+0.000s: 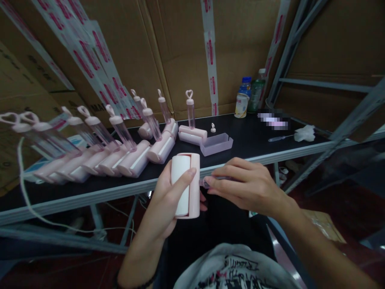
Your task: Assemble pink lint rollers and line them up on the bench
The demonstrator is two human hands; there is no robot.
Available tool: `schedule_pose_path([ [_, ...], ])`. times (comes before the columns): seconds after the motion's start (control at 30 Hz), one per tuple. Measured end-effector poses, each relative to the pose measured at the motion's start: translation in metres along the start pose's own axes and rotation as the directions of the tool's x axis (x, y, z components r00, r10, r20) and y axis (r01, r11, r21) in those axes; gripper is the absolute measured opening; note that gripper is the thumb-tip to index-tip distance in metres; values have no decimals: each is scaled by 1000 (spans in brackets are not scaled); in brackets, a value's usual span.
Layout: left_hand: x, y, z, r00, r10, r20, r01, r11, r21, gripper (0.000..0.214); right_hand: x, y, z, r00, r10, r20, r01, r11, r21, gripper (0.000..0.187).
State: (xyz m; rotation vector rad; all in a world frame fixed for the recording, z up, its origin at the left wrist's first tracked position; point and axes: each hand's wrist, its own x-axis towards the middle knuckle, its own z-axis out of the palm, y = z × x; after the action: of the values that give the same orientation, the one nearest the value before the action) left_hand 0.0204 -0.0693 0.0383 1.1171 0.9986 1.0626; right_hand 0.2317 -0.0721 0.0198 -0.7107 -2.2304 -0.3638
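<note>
My left hand (168,192) is closed round a pale pink lint roller (195,188), its white sticky roll facing up under my thumb. At the right side of that roller, my right hand (249,182) pinches a clear pinkish handle (206,182); its tip meets the roller, and most of it is hidden by my fingers. Just beyond my hands lie a translucent lilac cover (216,145) and a small pink heart-loop cap (213,128) on the black table. A lint roller with an upright handle (192,135) rests beside the cover.
Several similar lint rollers (134,158) fill the table's left side, handles raised. A screwdriver (276,139) and crumpled white tissue (304,133) lie at the right. Bottles (243,100) stand at the back by cardboard (180,52). A white cable (22,176) hangs over the left edge.
</note>
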Motion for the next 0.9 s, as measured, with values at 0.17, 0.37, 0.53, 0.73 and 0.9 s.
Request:
schedule_pose_path([
  [0.17,-8,4,7,996,88,-14,-88,996,-15,45,5,-5,-1,987,131,-96,-97,949,301,13],
  [0.37,-10,-2,20,988,153,5,-150,973,-176,52,17,-48,-17,946,299,-122,-173,790,588,18],
  [0.53,-8,-8,19,982,187,40,-161,923,-350,51,18,-48,-25,905,414,-95,-276,742,610,19],
  [0.73,-3,-10,13,979,184,88,-125,884,-450,53,16,-31,-30,900,431,-56,-350,796,494,21],
  [0.9,-6,-5,11,984,174,24,-154,920,-361,53,13,-30,-40,952,306,-15,-274,872,407,21],
])
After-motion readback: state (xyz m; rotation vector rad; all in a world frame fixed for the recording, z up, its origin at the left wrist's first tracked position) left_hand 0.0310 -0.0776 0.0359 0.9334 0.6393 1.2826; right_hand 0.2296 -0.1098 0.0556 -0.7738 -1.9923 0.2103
